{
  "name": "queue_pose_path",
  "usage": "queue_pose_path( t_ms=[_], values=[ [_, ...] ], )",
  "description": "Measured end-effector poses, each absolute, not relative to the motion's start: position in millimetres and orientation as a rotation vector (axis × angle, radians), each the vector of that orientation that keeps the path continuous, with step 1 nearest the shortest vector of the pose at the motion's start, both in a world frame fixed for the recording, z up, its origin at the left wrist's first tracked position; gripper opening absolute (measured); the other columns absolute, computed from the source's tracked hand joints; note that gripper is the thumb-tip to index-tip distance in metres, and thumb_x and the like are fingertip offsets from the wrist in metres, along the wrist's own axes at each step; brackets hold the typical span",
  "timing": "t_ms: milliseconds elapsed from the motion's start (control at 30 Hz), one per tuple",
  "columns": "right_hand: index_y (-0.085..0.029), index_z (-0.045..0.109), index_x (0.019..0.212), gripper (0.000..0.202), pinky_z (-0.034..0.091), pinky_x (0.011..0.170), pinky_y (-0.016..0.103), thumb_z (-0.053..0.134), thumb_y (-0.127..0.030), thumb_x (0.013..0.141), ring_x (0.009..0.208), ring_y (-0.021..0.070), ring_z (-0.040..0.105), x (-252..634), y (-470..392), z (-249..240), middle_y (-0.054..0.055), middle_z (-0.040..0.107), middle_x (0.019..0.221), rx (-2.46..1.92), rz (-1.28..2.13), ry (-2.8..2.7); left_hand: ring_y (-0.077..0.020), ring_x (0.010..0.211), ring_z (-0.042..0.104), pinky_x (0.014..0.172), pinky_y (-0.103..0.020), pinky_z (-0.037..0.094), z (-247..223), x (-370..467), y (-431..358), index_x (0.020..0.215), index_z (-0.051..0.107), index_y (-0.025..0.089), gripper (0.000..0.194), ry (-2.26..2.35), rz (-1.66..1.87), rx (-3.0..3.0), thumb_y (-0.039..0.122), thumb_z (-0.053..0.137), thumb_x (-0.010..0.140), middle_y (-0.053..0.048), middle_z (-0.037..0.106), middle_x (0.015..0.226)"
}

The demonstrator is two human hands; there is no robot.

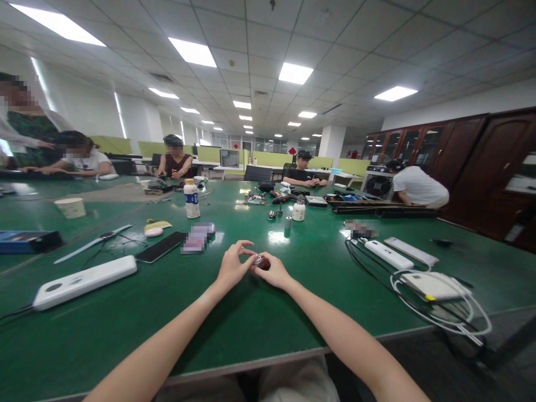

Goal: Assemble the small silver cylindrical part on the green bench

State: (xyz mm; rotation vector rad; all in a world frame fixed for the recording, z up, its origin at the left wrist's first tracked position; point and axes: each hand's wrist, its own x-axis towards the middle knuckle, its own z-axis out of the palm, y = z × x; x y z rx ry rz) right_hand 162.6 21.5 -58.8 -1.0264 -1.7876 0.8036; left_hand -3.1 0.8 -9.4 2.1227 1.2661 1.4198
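Over the green table [293, 318], my right hand [273, 272] curls its thumb and fingers round a small dark, rounded piece with a shiny silvery top [259, 260]. Its kind is too small to make out. My left hand [234, 263] is beside it, fingers spread and arched, the thumb tip at or very near the piece. I cannot tell whether that thumb touches it. Beyond my hands stand a small grey metal cylinder [288, 223] and a white patterned bottle [298, 210].
On the left lie a white power strip [86, 282], a black phone [161, 247] and a paper cup [71, 207]; a drink bottle [191, 200] stands further back. To the right are another power strip [388, 255] and coiled cables [435, 307]. Several people sit or bend around the room.
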Motion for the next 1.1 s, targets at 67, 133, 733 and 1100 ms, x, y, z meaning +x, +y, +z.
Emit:
queue_pose_path(
  t_ms=[67,133,733,1100],
  values=[
    [-0.021,0.065,0.102,0.036,0.052,0.075,0.031,0.074,-0.043,0.074,0.076,0.0174,0.066,162.8,21.5,-58.8,0.001,0.070,0.082,-1.018,0.805,-1.791,-0.0267,0.096,0.072,0.092,-0.043,0.049,-8.7,-3.9,1.2,0.105,0.059,0.023,0.029,1.255,1.427,2.110,0.031,0.068,0.079,-0.004,0.078,0.086],
    [-0.021,0.065,0.103,0.037,0.051,0.075,0.030,0.074,-0.043,0.074,0.076,0.0177,0.066,163.0,21.5,-58.7,0.001,0.071,0.082,-1.020,0.820,-1.790,-0.0266,0.095,0.072,0.092,-0.043,0.049,-7.4,-3.9,0.7,0.104,0.059,0.023,0.028,1.249,1.439,2.094,0.033,0.068,0.079,-0.004,0.079,0.086],
    [-0.019,0.064,0.104,0.038,0.048,0.071,0.029,0.075,-0.037,0.072,0.075,0.0168,0.064,163.3,20.4,-55.9,0.000,0.068,0.080,-1.053,0.829,-1.797,-0.0248,0.098,0.070,0.093,-0.041,0.049,-8.4,2.1,0.0,0.106,0.060,0.022,0.028,1.184,1.404,2.133,0.026,0.063,0.079,-0.005,0.078,0.093],
    [-0.020,0.064,0.101,0.036,0.050,0.073,0.030,0.075,-0.039,0.073,0.074,0.0167,0.064,163.1,19.3,-56.0,-0.001,0.068,0.079,-1.037,0.820,-1.794,-0.0271,0.100,0.070,0.095,-0.043,0.046,-8.5,-1.4,1.5,0.108,0.060,0.023,0.031,1.279,1.381,2.126,0.031,0.067,0.079,-0.003,0.078,0.086]
  ],
)
